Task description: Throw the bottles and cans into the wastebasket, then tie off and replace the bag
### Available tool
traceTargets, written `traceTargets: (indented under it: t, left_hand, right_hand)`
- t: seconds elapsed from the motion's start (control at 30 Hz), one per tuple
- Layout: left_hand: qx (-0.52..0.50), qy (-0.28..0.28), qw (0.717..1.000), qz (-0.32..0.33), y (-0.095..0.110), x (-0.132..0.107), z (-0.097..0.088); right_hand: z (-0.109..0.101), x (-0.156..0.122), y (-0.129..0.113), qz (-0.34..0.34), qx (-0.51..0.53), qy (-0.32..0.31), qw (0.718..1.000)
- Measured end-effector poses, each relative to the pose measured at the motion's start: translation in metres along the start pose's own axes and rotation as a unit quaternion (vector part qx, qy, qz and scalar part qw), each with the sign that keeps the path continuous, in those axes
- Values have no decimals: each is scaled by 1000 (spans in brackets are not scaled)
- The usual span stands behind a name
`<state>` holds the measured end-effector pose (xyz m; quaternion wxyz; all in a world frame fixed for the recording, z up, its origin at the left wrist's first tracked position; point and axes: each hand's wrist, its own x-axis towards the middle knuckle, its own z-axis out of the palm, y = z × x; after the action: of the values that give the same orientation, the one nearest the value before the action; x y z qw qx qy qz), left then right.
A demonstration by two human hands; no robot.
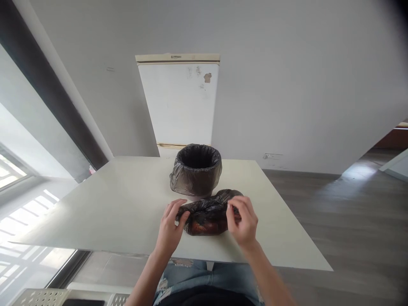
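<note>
A filled black plastic bag [208,214] lies on the white table [121,204] just in front of me; something reddish shows through the plastic. My left hand [170,227] pinches the bag's left end, fingers closed on the plastic. My right hand [244,221] grips the bag's right side near the top, fingers curled on it. Right behind the bag stands a small bin [196,170] lined with a black bag folded over its rim.
A white fridge [178,102] stands against the wall behind the table. Window frames run along the left. Grey wood floor [334,221] extends to the right. A perforated white object [41,296] is at the bottom left, below the table edge.
</note>
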<state>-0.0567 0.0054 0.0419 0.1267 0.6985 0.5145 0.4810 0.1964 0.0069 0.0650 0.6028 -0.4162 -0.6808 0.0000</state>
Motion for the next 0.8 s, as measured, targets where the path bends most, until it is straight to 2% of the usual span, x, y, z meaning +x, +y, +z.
traceTargets:
  t: [0.03,0.1,0.17,0.2,0.27,0.37,0.5,0.6,0.7,0.8]
  left_hand:
    - [-10,-28,999,20,2,2,1]
    - [-28,-51,998,30,4,5,3]
    - [-42,-27,999,0,5,6,5]
    - [-48,-13,998,-23,5,6,6]
    - [-56,-3,996,-70,5,5,6]
    - [-45,16,993,-112,4,4,2]
    - [-15,101,982,-156,-4,9,-11]
    - [20,138,974,-176,-20,16,-21]
    - [51,136,970,-194,-38,23,-27]
    - [59,158,967,-192,-41,23,-27]
  right_hand:
    - [1,-5,-4,-54,16,-33,998]
    - [4,-12,-9,-132,28,-167,977]
    - [9,-18,-11,-158,-20,-267,950]
    - [12,-20,-10,-161,-56,-284,943]
    - [17,-22,-6,-162,-113,-276,941]
    - [12,-19,2,-175,-120,-286,935]
    - [-18,-2,6,-164,-80,-331,926]
    - [-44,10,9,-152,-43,-330,931]
    - [-59,15,15,-129,9,-310,942]
    - [-55,13,18,-57,29,-247,967]
